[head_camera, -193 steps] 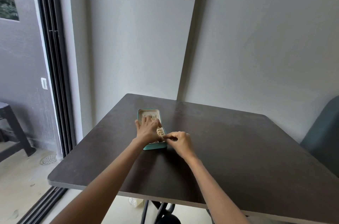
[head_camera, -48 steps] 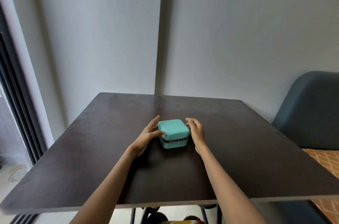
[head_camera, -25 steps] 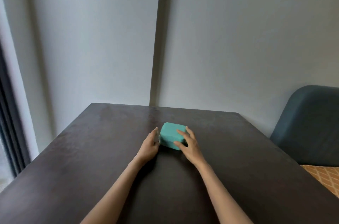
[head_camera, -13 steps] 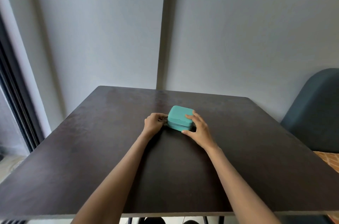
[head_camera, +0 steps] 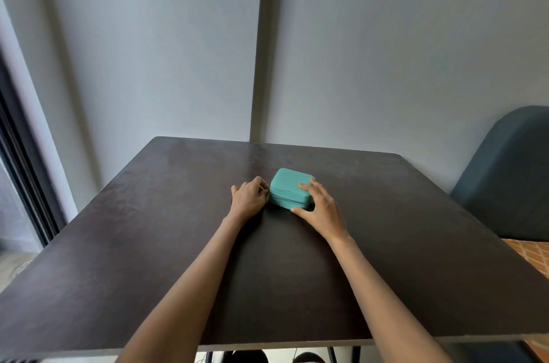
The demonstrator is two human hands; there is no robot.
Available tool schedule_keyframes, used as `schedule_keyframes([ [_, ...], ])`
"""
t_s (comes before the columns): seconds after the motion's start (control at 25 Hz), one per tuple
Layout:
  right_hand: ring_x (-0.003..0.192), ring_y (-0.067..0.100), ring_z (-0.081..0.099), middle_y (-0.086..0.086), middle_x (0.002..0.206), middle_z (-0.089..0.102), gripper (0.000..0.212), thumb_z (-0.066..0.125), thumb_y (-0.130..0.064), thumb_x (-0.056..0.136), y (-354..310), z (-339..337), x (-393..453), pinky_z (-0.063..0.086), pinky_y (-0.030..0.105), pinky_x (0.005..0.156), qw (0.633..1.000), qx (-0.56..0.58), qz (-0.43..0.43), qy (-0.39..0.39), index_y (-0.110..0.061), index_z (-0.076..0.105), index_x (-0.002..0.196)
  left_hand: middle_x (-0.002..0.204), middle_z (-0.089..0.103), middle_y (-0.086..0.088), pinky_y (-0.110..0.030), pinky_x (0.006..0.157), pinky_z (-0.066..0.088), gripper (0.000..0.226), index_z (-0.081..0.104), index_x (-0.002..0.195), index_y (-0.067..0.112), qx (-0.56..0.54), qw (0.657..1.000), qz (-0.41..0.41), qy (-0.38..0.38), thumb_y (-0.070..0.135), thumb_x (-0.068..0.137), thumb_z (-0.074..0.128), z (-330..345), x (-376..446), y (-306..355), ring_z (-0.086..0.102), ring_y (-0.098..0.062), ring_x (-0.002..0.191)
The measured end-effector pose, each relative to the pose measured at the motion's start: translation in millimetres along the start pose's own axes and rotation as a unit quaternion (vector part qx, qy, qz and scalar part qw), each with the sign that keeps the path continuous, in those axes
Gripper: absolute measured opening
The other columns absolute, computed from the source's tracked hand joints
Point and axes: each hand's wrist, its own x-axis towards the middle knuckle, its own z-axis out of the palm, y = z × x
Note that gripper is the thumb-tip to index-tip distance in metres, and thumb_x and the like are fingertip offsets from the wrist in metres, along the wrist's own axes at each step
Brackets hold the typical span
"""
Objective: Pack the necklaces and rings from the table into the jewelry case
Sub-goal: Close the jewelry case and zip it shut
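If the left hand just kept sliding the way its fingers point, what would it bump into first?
The left hand would meet the teal jewelry case almost at once: its curled fingertips already sit at the case's left side, apparently pinching the zipper pull there, though that detail is too small to confirm.

Both bare forearms reach forward over the tabletop (head_camera: pixel 148 229) toward the jewelry case (head_camera: pixel 289 188). The left hand (head_camera: pixel 249 199) sits at the case's left side, knuckles up, fingers curled in, fingertips pinching something small at the case's left edge. The right hand (head_camera: pixel 322 208) grips the case's right near corner, fingers spread over the lid and thumb against the front wall.
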Motion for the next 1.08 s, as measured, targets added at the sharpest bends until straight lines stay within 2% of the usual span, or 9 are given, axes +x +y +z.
schedule_keyframes([
  [0.16, 0.121, 0.023, 0.052, 0.000, 0.139, 0.046, 0.058, 0.075, -0.038, 0.074, -7, 5, 2, 0.048, 0.037, 0.091, 0.999, -0.039, 0.015, 0.033, -0.023, 0.054, 0.126, 0.069, 0.061, 0.014, -0.030, 0.090, 0.023, 0.007, 0.064, 0.079, 0.023, -0.090, 0.995, -0.032, 0.036, 0.021, 0.084, 0.059, -5, -10, -1, 0.058, -0.013, 0.080],
  [0.24, 0.116, 0.024, 0.054, 0.002, 0.134, 0.049, 0.058, 0.075, -0.039, 0.073, -10, 9, 4, 0.050, 0.037, 0.086, 0.997, -0.064, 0.020, 0.041, -0.022, 0.054, 0.124, 0.065, 0.061, 0.015, -0.030, 0.094, 0.024, 0.007, 0.065, 0.075, 0.024, -0.102, 0.994, -0.030, 0.033, 0.024, 0.081, 0.063, -6, -17, 2, 0.058, -0.010, 0.077],
  [0.48, 0.112, 0.032, 0.055, 0.014, 0.132, 0.050, 0.054, 0.072, -0.031, 0.077, -16, 16, 7, 0.052, 0.041, 0.083, 0.995, -0.091, 0.022, 0.042, -0.015, 0.054, 0.125, 0.092, 0.069, 0.009, -0.026, 0.084, 0.023, 0.014, 0.069, 0.084, 0.023, -0.087, 0.995, -0.044, 0.036, 0.030, 0.080, 0.058, 22, -41, 36, 0.059, -0.012, 0.088],
  [0.56, 0.108, 0.031, 0.057, 0.015, 0.131, 0.049, 0.055, 0.073, -0.029, 0.077, -20, 17, 4, 0.053, 0.041, 0.078, 0.988, -0.145, 0.008, 0.048, -0.014, 0.052, 0.125, 0.094, 0.068, 0.009, -0.026, 0.084, 0.023, 0.017, 0.068, 0.084, 0.023, -0.084, 0.992, -0.073, 0.057, 0.032, 0.082, 0.054, 25, -46, 43, 0.059, -0.013, 0.089],
  [0.64, 0.091, 0.027, 0.061, 0.011, 0.113, 0.055, 0.052, 0.079, -0.028, 0.069, -23, 17, 3, 0.054, 0.036, 0.066, 0.972, -0.216, -0.040, 0.085, -0.016, 0.055, 0.114, 0.092, 0.066, 0.009, -0.028, 0.084, 0.024, 0.019, 0.067, 0.081, 0.022, -0.090, 0.990, -0.080, 0.073, 0.035, 0.083, 0.054, 24, -46, 43, 0.058, -0.013, 0.090],
  [0.76, 0.075, 0.020, 0.059, 0.001, 0.084, 0.058, 0.034, 0.078, -0.020, 0.067, -27, 14, 0, 0.050, 0.031, 0.057, 0.955, -0.251, -0.118, 0.108, -0.020, 0.059, 0.095, 0.092, 0.058, 0.009, -0.030, 0.086, 0.023, 0.021, 0.068, 0.078, 0.023, -0.098, 0.990, -0.071, 0.065, 0.039, 0.084, 0.056, 19, -45, 42, 0.054, -0.013, 0.095],
  [0.84, 0.066, 0.017, 0.061, -0.003, 0.071, 0.061, 0.027, 0.078, -0.013, 0.066, -31, 12, -4, 0.047, 0.027, 0.048, 0.958, -0.231, -0.144, 0.094, -0.020, 0.060, 0.084, 0.096, 0.058, 0.008, -0.030, 0.087, 0.021, 0.023, 0.070, 0.082, 0.022, -0.097, 0.992, -0.063, 0.050, 0.041, 0.084, 0.057, 19, -45, 41, 0.050, -0.012, 0.100],
  [0.96, 0.055, 0.017, 0.062, -0.001, 0.061, 0.062, 0.028, 0.080, -0.009, 0.065, -35, 10, -5, 0.043, 0.023, 0.038, 0.974, -0.168, -0.126, 0.085, -0.015, 0.054, 0.070, 0.105, 0.057, 0.006, -0.030, 0.089, 0.020, 0.022, 0.068, 0.086, 0.023, -0.114, 0.992, -0.046, 0.042, 0.043, 0.083, 0.060, 18, -46, 38, 0.048, -0.012, 0.108],
  [1.08, 0.058, 0.024, 0.065, 0.007, 0.067, 0.066, 0.019, 0.073, -0.013, 0.076, -29, 13, -8, 0.046, 0.026, 0.043, 0.983, -0.126, -0.105, 0.079, -0.010, 0.055, 0.074, 0.127, 0.042, 0.001, -0.033, 0.099, 0.024, 0.039, 0.051, 0.114, 0.018, -0.130, 0.989, -0.011, 0.070, 0.044, 0.084, 0.056, 21, -49, 39, 0.039, -0.016, 0.123],
])
